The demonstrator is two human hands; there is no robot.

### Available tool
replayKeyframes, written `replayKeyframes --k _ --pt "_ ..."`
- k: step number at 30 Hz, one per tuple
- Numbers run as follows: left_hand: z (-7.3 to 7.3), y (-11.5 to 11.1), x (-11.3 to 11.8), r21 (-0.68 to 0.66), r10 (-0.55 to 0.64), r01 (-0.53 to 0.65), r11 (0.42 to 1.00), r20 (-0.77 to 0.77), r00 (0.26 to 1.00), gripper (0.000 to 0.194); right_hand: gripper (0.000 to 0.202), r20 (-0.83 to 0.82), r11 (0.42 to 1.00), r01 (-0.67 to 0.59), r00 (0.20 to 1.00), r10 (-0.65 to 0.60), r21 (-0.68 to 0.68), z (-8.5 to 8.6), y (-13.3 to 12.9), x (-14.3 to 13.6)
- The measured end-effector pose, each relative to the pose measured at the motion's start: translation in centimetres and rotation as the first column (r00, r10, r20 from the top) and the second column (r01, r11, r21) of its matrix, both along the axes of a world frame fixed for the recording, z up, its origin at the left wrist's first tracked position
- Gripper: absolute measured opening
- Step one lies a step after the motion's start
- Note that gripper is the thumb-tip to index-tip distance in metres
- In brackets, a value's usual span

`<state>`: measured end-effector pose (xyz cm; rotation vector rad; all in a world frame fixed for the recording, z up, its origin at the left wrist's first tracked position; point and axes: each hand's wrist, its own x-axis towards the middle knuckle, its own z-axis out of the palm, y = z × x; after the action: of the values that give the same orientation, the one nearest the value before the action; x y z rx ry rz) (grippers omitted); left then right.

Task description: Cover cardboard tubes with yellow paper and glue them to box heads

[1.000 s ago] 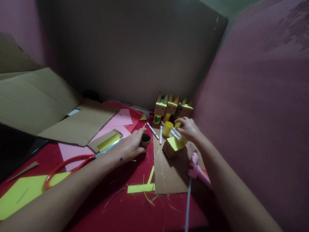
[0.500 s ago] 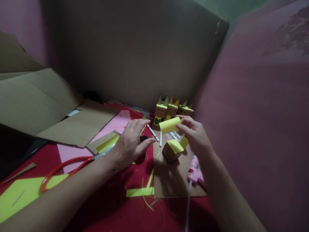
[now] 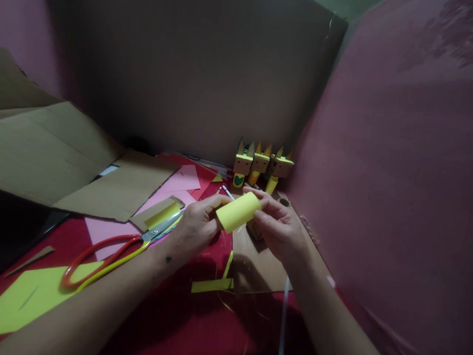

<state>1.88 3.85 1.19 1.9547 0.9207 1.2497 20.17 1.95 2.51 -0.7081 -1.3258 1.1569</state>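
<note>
A rolled yellow paper tube (image 3: 239,212) is held tilted between both hands. My left hand (image 3: 201,222) closes on its left end, the fingertips partly behind it. At the right end, the fingers and thumb of my right hand (image 3: 279,224) pinch the tube. Beneath the tube and my right hand, a small brown cardboard box (image 3: 254,231) is mostly hidden on a cardboard sheet (image 3: 258,271). Three box-headed figures (image 3: 243,165) with pointed ears stand behind the hands.
Red and yellow scissors (image 3: 148,237) lie left of my left forearm, near pink paper (image 3: 111,234) and a yellow sheet (image 3: 33,296). A large opened cardboard box (image 3: 55,148) is at the left. Yellow strips (image 3: 210,285) lie on the red surface (image 3: 192,315).
My right hand has moved left and down with the yellow tube. My left hand has closed on the tube's other end. The small box and glue gun are now largely covered.
</note>
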Motion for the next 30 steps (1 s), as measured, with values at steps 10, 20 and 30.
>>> replayKeyframes --k 10,20,30 --pt "0.0 0.5 -0.9 0.675 0.206 -0.114 0.729 -0.058 0.977 0.022 0.018 0.089 0.993 -0.066 0.993 0.074 -0.094 -1.1 -0.7 0.2" --pt "1.9 0.3 -0.5 -0.257 0.072 -0.021 0.966 0.192 0.979 0.018 0.018 0.206 0.923 0.213 0.935 -0.287 0.320 -2.4 -0.6 0.5" --pt "1.4 0.2 -0.4 -0.381 -0.087 0.154 0.912 0.187 0.979 0.030 0.008 0.077 0.989 0.099 0.991 -0.107 0.106 -2.2 -0.7 0.4"
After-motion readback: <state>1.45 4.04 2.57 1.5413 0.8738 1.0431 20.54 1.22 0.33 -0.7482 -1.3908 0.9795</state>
